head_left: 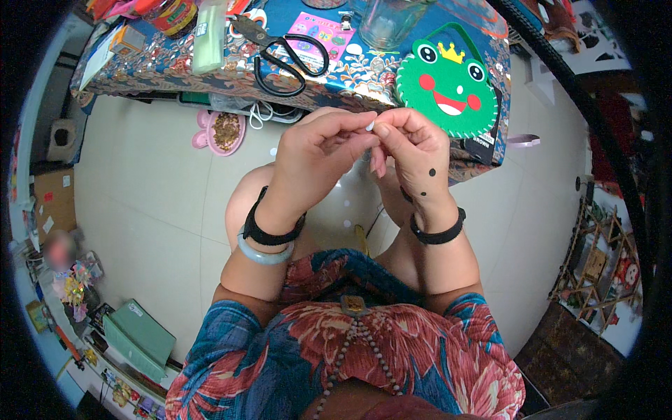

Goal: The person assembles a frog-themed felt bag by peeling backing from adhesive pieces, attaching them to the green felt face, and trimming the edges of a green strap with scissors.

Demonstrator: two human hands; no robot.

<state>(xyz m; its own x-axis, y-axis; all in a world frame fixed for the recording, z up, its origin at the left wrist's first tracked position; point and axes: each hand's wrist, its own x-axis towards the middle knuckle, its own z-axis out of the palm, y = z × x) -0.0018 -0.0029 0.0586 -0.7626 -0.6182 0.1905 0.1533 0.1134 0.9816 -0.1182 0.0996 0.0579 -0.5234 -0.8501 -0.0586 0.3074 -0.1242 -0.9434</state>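
Both hands meet in front of the table's near edge, fingertips touching. My left hand point(318, 150) is closed in a pinch, thumb against forefinger. Facing it, my right hand point(413, 143) pinches at the same spot. Between the fingertips shows a small white piece point(370, 127), too small to name. Right of my hands, on the table, lies a green felt frog bag point(448, 87) with a yellow crown, red cheeks and white stitching along its rim. Black-handled scissors point(283, 59) lie on the table beyond my left hand.
On the patterned tablecloth point(154, 77) are a pink card point(318, 35), a clear packet of pale green strips point(208, 38), a glass jar point(388, 24) and a red-lidded jar point(168, 17). A pink bowl of dry pellets point(225, 133) stands on the floor below.
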